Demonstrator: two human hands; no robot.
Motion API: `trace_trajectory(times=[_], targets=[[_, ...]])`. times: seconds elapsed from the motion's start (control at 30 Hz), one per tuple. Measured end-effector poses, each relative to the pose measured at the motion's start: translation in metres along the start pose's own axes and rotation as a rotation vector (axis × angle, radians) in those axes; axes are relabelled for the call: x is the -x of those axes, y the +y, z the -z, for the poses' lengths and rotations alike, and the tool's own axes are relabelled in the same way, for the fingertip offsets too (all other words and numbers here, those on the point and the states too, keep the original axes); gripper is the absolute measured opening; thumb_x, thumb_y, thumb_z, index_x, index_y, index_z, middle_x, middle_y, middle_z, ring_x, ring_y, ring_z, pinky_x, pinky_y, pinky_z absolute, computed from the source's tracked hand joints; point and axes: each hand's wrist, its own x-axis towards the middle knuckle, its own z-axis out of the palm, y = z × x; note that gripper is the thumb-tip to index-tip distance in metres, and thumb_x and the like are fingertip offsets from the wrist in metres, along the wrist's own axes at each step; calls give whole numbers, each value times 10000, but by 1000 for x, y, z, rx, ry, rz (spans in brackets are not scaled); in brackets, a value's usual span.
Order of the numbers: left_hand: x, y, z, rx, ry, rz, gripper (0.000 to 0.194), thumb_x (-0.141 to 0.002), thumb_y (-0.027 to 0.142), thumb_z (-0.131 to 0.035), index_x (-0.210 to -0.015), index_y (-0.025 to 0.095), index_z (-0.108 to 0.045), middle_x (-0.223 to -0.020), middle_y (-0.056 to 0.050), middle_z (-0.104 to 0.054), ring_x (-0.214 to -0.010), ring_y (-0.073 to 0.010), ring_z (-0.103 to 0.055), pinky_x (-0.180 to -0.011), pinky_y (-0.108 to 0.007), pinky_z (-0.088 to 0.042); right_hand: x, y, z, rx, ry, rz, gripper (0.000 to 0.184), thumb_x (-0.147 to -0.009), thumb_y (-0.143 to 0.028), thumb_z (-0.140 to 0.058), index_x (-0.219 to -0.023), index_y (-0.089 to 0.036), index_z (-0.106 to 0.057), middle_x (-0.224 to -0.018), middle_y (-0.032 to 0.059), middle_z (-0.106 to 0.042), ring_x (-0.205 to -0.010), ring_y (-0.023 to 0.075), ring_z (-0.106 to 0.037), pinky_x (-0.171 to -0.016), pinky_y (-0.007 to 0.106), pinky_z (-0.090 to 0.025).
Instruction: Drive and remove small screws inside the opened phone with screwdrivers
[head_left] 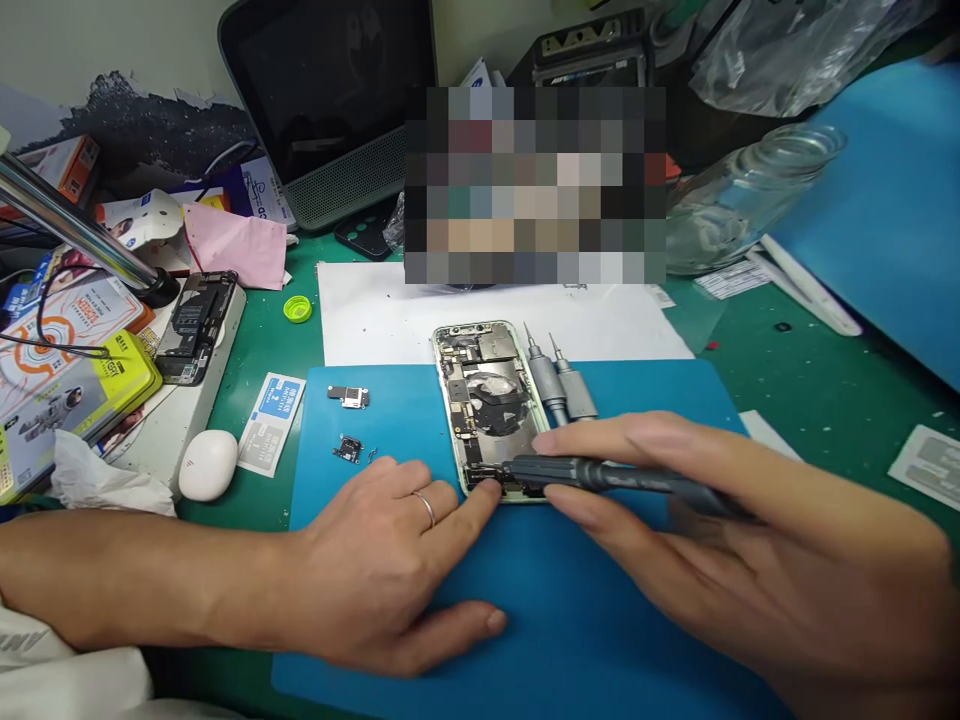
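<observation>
An opened phone [487, 410] with bare internals lies on a blue mat [600, 640]. My right hand [780, 560] grips a dark precision screwdriver [555, 471] between thumb and fingers, its tip over the phone's lower left end. Stretched out, the index finger of my left hand [397, 560] touches the phone's bottom edge; its thumb is apart and the hand holds nothing. Two grey screwdrivers, one nearer [546, 382] and one farther right [576, 388], rest beside the phone. A small metal-covered part [349, 397] and a black camera-like part [349, 448] lie left of it.
White paper [375, 310] lies behind the mat. At left are another opened phone [195, 325], a white earbud case [208, 465], a green cap [298, 309] and boxes [82, 400]. A screen [330, 90] stands behind; a glass jar [750, 200] lies tilted at right.
</observation>
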Motion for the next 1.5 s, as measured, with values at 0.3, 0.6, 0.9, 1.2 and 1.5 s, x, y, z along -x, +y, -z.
trace_trajectory(times=[0.3, 0.6, 0.9, 1.2, 1.5], targets=[[1, 1, 0, -35, -43, 30, 615, -1029, 511, -615, -1402, 31, -517, -981, -102, -664, -779, -265, -563, -641, -411, -376, 4, 3, -4, 2, -94, 170, 119, -1001, -158, -649, -1117, -167, -670, -926, 88, -808, -864, 186, -806, -879, 249, -671], [0, 0, -2, -8, -31, 41, 590, -1022, 518, -623, -1370, 48, -550, -984, -93, -664, -779, -259, -557, -650, -413, -367, 9, 9, -12, -7, -46, 218, 130, -996, -164, -669, -1124, -142, -668, -952, 88, -802, -891, 165, -796, -944, 212, -639], [1, 2, -1, 9, -27, 37, 530, -1036, 508, -595, -1319, 60, -582, -942, -83, -660, -762, -257, -559, -646, -411, -360, 0, 2, -7, 22, -77, 259, 135, -1004, -125, -647, -1139, -124, -660, -963, 104, -804, -924, 161, -792, -954, 213, -631], [-1, -1, -2, 2, -16, 31, 530, -1038, 520, -576, -1298, 59, -606, -954, -94, -675, -779, -271, -582, -637, -418, -363, -6, 0, -14, -58, -133, 308, 411, -968, -32, -625, -1341, -200, -584, -1087, 78, -822, -956, 193, -795, -874, 299, -676], [-1, 0, -3, -14, -21, 25, 586, -1025, 529, -613, -1352, 45, -574, -1008, -113, -704, -780, -272, -594, -635, -413, -391, -12, -1, -11, -105, -161, 307, 610, -992, -30, -546, -1554, -245, -442, -1109, 80, -807, -960, 214, -779, -855, 380, -677]])
